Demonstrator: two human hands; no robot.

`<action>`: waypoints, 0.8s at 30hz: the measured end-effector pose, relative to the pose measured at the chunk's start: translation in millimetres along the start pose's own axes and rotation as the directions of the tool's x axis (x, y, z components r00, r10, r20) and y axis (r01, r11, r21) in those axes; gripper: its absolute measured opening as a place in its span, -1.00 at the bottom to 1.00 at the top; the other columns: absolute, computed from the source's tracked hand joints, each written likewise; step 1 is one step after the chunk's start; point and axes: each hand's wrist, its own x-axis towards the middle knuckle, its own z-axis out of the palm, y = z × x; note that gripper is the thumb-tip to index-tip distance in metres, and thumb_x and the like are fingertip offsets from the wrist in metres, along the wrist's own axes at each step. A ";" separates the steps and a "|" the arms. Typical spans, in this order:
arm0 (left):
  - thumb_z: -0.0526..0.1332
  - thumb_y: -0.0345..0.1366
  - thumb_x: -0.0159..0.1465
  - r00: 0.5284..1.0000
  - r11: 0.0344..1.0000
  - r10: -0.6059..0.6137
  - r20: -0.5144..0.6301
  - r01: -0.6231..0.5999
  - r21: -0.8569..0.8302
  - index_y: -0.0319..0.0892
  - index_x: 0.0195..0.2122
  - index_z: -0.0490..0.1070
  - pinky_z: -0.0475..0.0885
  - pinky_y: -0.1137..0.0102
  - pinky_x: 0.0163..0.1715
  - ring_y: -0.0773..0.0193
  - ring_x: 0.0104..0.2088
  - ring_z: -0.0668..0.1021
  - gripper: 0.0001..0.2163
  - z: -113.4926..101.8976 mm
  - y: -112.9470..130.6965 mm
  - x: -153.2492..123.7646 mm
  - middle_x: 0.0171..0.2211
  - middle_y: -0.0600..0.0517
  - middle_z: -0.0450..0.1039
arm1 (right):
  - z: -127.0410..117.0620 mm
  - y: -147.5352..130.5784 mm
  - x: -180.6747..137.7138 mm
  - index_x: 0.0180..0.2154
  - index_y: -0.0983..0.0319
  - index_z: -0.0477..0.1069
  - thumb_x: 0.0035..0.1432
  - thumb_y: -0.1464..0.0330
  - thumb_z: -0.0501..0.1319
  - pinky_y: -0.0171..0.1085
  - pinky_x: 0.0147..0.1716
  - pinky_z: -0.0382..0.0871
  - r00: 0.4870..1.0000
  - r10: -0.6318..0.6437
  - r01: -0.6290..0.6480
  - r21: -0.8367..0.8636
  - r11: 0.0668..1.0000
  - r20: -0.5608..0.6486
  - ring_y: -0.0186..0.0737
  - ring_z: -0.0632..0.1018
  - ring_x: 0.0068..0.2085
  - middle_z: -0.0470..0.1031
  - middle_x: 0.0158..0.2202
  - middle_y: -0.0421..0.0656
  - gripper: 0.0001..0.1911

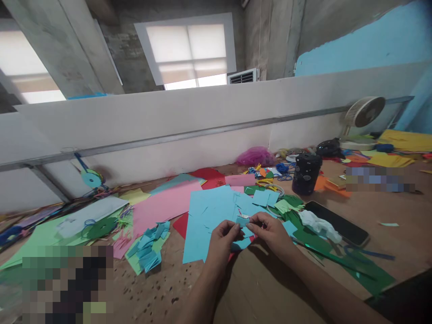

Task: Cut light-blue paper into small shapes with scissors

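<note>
My left hand [225, 236] and my right hand [266, 228] meet over the middle of the table, each pinching a small piece of blue paper [242, 221] between thumb and fingers. Beneath and behind them lies a large blue paper sheet [205, 220] with a few cuts or loose slips on it. Smaller blue paper squares [265, 198] rest just beyond my right hand. Under my palms some more blue and red paper shows, partly hidden by the hands. To the left sits a pile of folded blue paper strips [148, 247].
Pink sheets [165, 204] and green sheets [37, 243] spread leftward. On the right are a black phone [337, 222], crumpled white tissue [320, 226], blue-handled scissors [367, 254], dark green paper [313, 238] and a black cup [306, 174]. A fan [365, 112] stands at the back right, before a white partition [151, 119].
</note>
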 end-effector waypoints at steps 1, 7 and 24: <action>0.44 -0.01 -0.07 1.000 1.000 -0.001 0.006 0.001 0.003 -0.22 -0.52 0.46 0.38 0.42 -0.37 0.28 -0.48 0.52 -0.64 0.0 0.2 -0.3 -0.52 -0.04 0.51 | 0.3 -0.2 -0.1 -0.45 0.21 0.39 0.14 0.18 0.21 -0.29 -0.38 0.24 1.000 -0.001 0.001 -0.001 1.000 0.003 -0.22 0.41 -0.35 0.40 -0.44 -0.22 -0.75; 0.42 -0.01 -0.04 0.999 0.999 0.004 0.041 -0.006 0.040 -0.22 -0.52 0.45 0.38 0.41 -0.40 0.27 -0.49 0.52 -0.65 -1.8 -4.5 3.3 -0.54 -0.04 0.51 | 0.6 -1.1 -1.5 -0.50 0.21 0.33 0.17 0.22 0.17 -0.29 -0.38 0.23 1.000 -0.029 0.029 0.008 1.000 0.005 -0.23 0.38 -0.37 0.33 -0.48 -0.24 -0.74; 0.38 -0.05 0.00 0.982 0.988 -0.141 0.126 0.146 -0.038 -0.23 -0.47 0.41 0.40 0.40 -0.45 0.28 -0.50 0.51 -0.67 -5.3 -10.5 0.9 -0.50 -0.03 0.51 | 1.8 -0.7 -4.6 -0.16 0.19 0.52 0.09 0.29 0.23 -0.19 -0.17 0.35 1.000 0.030 -0.029 0.132 0.991 -0.004 -0.13 0.51 -0.22 0.56 -0.23 -0.13 -0.74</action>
